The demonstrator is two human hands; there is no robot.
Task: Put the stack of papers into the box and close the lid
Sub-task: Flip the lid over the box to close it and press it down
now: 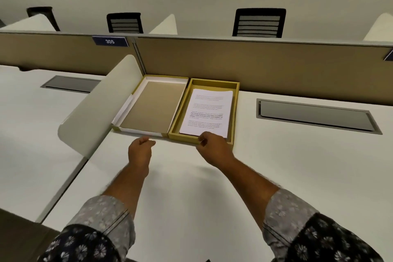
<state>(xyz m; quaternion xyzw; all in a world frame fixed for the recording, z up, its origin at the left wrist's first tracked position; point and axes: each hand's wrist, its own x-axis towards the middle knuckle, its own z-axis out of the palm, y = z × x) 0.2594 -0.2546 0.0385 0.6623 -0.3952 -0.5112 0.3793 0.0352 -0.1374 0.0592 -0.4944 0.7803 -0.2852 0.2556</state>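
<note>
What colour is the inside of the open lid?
Plain tan-brown, edged in white; the lid shows best in the head view.

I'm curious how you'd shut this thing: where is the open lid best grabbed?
Probably the lid's far left edge, approached from the left. It lies flat, inside up, joined to the box along its right side, so the left edge swings over the papers. The left hand hovers nearest.

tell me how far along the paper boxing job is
Done: the stack of papers already lies inside the gold box. In hand: nothing gripped; the right hand is at the box's near edge, the left hand just short of the open lid. Left: swing the lid, lying flat beside the box, over it.
</note>
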